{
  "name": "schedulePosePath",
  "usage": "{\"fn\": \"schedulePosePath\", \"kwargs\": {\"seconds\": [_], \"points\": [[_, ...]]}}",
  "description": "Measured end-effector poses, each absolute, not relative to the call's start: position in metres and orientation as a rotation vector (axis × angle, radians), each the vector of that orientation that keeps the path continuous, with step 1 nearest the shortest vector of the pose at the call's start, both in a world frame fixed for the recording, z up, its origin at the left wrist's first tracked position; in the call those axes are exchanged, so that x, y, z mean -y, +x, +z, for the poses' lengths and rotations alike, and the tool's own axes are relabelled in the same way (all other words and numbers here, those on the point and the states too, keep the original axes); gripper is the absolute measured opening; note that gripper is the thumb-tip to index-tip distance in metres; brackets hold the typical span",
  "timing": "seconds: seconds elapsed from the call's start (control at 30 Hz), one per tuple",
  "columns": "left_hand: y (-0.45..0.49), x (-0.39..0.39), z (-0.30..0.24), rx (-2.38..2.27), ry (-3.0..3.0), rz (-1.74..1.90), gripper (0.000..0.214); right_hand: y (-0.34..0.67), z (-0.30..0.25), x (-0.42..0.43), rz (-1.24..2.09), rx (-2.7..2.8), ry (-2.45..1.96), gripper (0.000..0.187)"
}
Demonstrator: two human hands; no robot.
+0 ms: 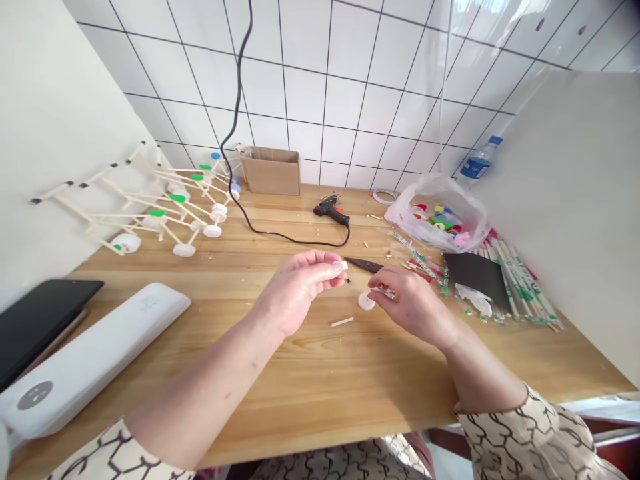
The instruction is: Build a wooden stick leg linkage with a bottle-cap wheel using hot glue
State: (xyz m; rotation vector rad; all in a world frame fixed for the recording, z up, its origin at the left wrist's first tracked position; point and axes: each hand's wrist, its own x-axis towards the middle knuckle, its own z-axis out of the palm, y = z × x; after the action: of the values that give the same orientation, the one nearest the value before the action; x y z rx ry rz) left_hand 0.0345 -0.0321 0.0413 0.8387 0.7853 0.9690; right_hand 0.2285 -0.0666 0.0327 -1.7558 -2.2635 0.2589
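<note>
My left hand (307, 283) is over the middle of the table, thumb and fingers pinching a small white piece (342, 265). What kind of piece it is, I cannot make out. To the right, my right hand (410, 300) is low over the table, with thumb and index fingertips closed at the edge of a white round cap (365, 302). Beyond the right fingers lie dark pointed pliers (364, 265), their rear part hidden by that hand. A short pale stick (343, 322) rests on the wood below both hands.
Several stick-built cars (183, 213) with white wheels stand at the left. Behind are a cardboard box (273, 172) and a black glue gun (332, 209) with its cord. On the right are a plastic bag (473, 220) of coloured caps, wrapped sticks (523, 283) and a water bottle (479, 161).
</note>
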Motion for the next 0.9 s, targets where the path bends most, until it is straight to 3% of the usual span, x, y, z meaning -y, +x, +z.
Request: {"fn": "schedulePosePath", "kwargs": {"seconds": [0.27,0.47,0.7,0.9], "points": [[0.041,0.027,0.019,-0.796,0.696,1.023,0.019,0.217,0.039,0.056,0.283,2.573,-1.867,0.025],[0.038,0.029,0.009,-0.74,0.548,0.987,0.012,0.214,0.03,0.053,0.378,2.551,-1.891,0.011],[0.042,0.033,-0.001,-0.69,0.484,0.938,0.012,0.218,0.014,0.066,0.458,1.915,-1.452,0.02],[0.047,0.041,0.0,-0.587,0.522,0.878,0.014,0.206,0.004,0.074,0.438,1.882,-1.213,0.019]]}}
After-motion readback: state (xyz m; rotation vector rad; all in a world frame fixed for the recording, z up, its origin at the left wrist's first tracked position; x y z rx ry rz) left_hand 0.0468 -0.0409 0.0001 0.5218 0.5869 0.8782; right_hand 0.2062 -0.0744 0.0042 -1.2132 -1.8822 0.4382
